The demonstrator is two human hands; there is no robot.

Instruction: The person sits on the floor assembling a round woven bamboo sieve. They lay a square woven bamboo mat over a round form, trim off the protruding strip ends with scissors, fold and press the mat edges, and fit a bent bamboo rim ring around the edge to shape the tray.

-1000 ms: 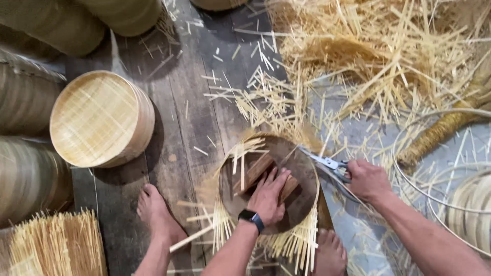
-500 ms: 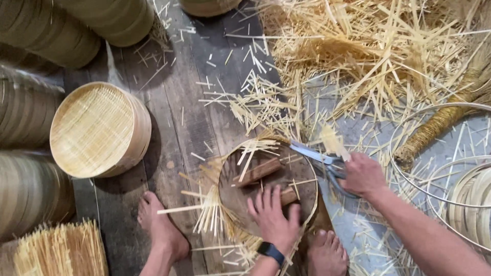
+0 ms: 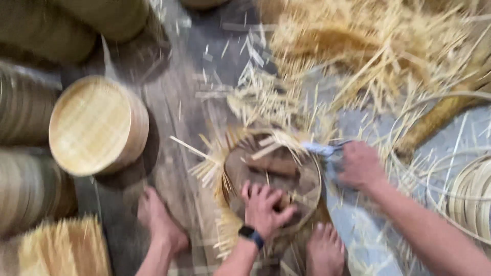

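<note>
I am looking down at a dark plank floor thick with pale bamboo offcuts, and I place everything from the round tray frame sitting between the person's bare feet. Up and to the right of that frame spreads the biggest mass, a loose heap of bamboo slivers; to its left stand stacked steamer baskets and one finished woven lid, and to its far right lie coiled bamboo hoops. The view is smeared by motion now, where it was sharper half a second ago. Since then the left hand has slid a little along the near side of the frame and now presses flat on the woven base, fingers spread, pinning it rather than closing round anything. The right hand has moved in tight against the frame's right rim, clenched round the handles of the scissors, whose blades point at the strip ends jutting there. I judge that trimming is working its way round the rim; untrimmed strip ends fan out on the frame's left side.
</note>
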